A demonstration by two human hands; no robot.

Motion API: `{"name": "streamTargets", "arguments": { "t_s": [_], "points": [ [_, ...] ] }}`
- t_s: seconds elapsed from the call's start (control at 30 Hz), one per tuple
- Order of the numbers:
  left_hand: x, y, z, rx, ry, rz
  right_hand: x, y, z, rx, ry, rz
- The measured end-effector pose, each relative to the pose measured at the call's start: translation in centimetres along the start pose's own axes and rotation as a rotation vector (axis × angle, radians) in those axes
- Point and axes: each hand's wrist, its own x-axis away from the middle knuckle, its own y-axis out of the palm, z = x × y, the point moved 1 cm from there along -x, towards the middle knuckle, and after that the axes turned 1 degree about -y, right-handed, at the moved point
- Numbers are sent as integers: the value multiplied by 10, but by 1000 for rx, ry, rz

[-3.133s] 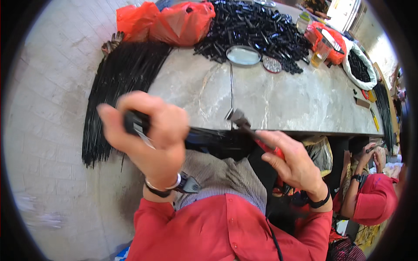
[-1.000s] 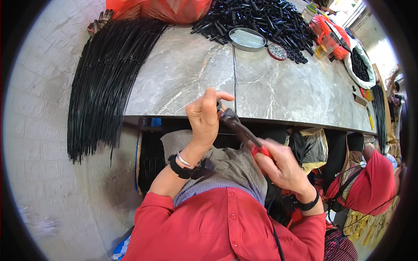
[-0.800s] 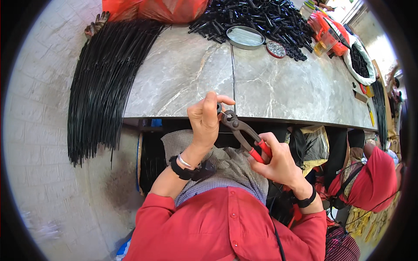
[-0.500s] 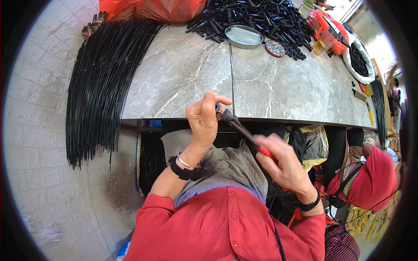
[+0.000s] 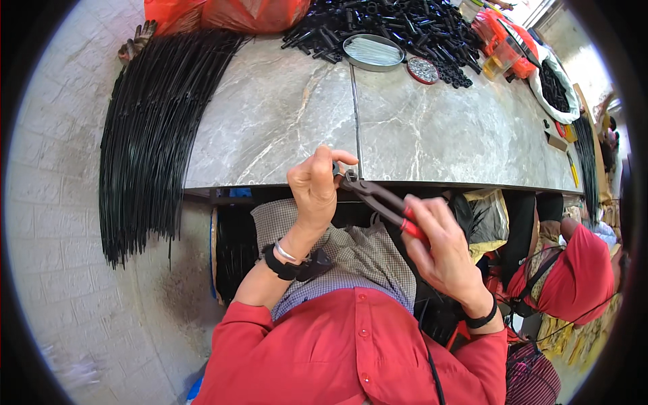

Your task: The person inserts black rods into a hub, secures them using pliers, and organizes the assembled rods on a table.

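Just over the table's near edge, my left hand (image 5: 314, 185) pinches a small dark piece (image 5: 336, 169), mostly hidden by the fingers. My right hand (image 5: 442, 255) grips dark metal pliers (image 5: 375, 197) with red-covered handles. Their jaws are up against the piece at my left fingertips. The two handles stand apart. Whether the jaws bite on the piece is too small to tell.
On the grey marbled table (image 5: 283, 115) lie a bundle of long black rods (image 5: 152, 142), a heap of black tubes (image 5: 405, 23), a round tin (image 5: 375, 68) of pale sticks and a red-rimmed dish (image 5: 423, 82) of tiny metal bits. Another person's red sleeve (image 5: 586, 273) shows at right.
The pliers' handles have spread apart, where they were close together before. My right fingers have loosened around them. My left hand stays nearly in place.
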Motion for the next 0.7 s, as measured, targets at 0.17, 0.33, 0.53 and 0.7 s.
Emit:
{"name": "streamTargets", "arguments": {
  "t_s": [0.17,0.33,0.53,0.7],
  "points": [
    [1,4,0,-11,-23,-70,7,5,2,-368,233,-374],
    [0,1,-2,19,-53,-26,1,-1,-3,-126,253,-179],
    [0,-1,-2,55,14,-51,-3,-8,-4,-910,555,-496],
    [1,-1,1,92,-43,-72,3,-2,11,-1250,607,-622]
  ]
}}
